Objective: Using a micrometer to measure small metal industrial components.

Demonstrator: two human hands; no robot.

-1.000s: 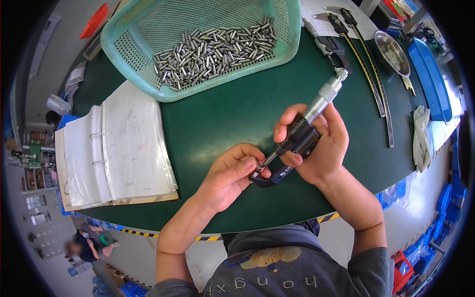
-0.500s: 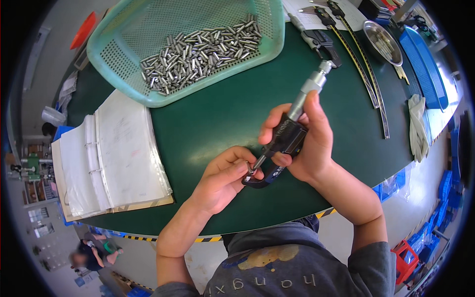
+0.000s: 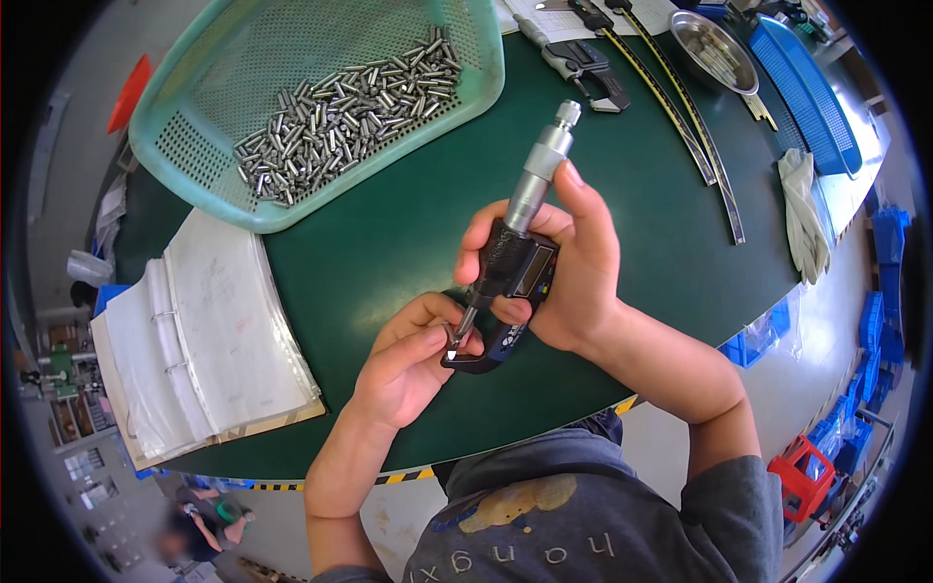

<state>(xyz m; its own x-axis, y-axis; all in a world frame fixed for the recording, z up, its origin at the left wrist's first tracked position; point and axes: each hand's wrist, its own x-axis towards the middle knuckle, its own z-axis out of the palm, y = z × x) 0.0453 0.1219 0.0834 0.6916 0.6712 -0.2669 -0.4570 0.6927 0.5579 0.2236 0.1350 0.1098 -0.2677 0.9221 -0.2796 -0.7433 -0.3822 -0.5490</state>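
Note:
My right hand (image 3: 573,262) is closed around a digital micrometer (image 3: 502,260) with a black frame and a silver thimble. The thimble tilts up and away, and the thumb rests along it. At the micrometer's jaw end, my left hand (image 3: 408,355) pinches a small metal pin (image 3: 452,340) between thumb and fingers. The pin sits by the spindle tip, mostly covered by fingertips, so I cannot tell whether both measuring faces touch it. Many similar short steel pins (image 3: 340,126) lie heaped in a pale green perforated basket (image 3: 389,155) at the far left.
An open ring binder (image 3: 224,330) lies at the left. Toward the back are a second micrometer (image 3: 583,68), two calipers (image 3: 671,97) and a metal bowl (image 3: 714,53). A blue basket (image 3: 807,97) and a white glove (image 3: 805,219) lie at the right of the green table (image 3: 641,223).
The view has shifted, so the table things appear farther left or turned. Both hands keep their hold on the micrometer and pin, and the micrometer's display now faces up more.

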